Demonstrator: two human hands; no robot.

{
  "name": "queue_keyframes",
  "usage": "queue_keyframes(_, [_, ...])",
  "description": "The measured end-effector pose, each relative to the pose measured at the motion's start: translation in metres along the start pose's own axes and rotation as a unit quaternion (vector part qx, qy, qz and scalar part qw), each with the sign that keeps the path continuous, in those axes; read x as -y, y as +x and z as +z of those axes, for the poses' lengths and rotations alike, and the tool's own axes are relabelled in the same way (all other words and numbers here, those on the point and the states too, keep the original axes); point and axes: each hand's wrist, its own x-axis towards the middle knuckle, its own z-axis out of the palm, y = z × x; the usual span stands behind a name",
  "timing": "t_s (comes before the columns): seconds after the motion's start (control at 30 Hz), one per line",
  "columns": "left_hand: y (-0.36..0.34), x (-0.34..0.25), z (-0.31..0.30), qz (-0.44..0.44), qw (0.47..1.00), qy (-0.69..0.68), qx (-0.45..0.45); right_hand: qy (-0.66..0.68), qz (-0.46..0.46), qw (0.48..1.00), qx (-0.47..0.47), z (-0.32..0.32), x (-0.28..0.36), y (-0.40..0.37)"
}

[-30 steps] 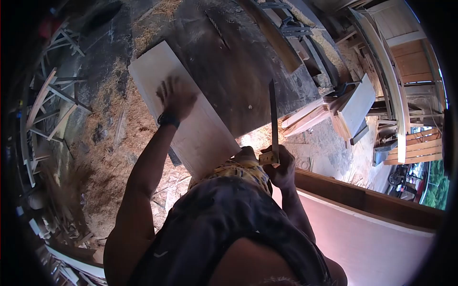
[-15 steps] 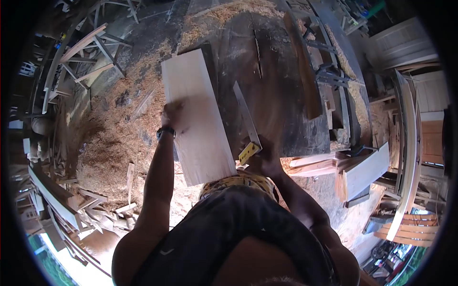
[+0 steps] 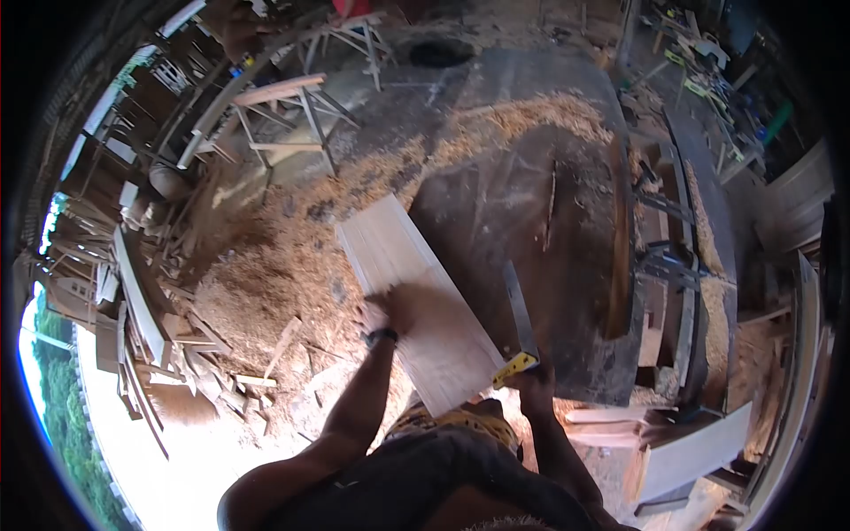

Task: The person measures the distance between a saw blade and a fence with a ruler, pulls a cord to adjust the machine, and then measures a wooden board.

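Observation:
A wide pale wooden board (image 3: 443, 319) lies slanted at the left edge of the dark work table (image 3: 496, 212), its near end close to my waist. My left hand (image 3: 382, 314), with a dark band on the wrist, grips the board's left edge, thumb side over the top face. To the right of the board, my right hand (image 3: 534, 375) is closed around the yellow handle of a try square (image 3: 521, 319). The square's metal blade points away from me over the table and is apart from the board.
Wood shavings (image 3: 266, 292) cover the floor at left. Wooden trestles (image 3: 310, 133) stand at the upper left. Scrap wood (image 3: 195, 372) is piled at lower left. Another pale board (image 3: 695, 451) leans at lower right. A red shape, perhaps clothing, shows at the top.
The view has swung left and up, so the table and board appear lower and farther right. Both hands keep their holds, on the board and on the square.

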Motion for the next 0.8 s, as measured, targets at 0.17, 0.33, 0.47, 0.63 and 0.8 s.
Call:
queue_keyframes(0.17, [-0.074,-0.005,0.008,0.032,0.988,-0.117,-0.096,-0.048,-0.020,0.998,0.025,-0.005,-0.008,0.014])
queue_keyframes(0.33, [-0.137,-0.048,-0.036,0.269,0.962,-0.046,-0.016,-0.117,-0.150,0.981,0.026,0.010,0.019,0.019])
queue_keyframes(0.47, [-0.152,-0.101,-0.047,0.272,0.780,-0.412,0.385,-0.439,-0.228,0.869,0.009,0.026,0.027,0.011])
queue_keyframes(0.63, [-0.171,-0.144,-0.069,-0.042,0.720,-0.333,0.608,-0.415,-0.267,0.869,-0.044,0.039,0.010,0.004])
queue_keyframes(0.8, [-0.162,-0.135,-0.055,-0.033,0.539,-0.332,0.773,-0.446,-0.249,0.854,-0.095,0.049,0.013,-0.009])
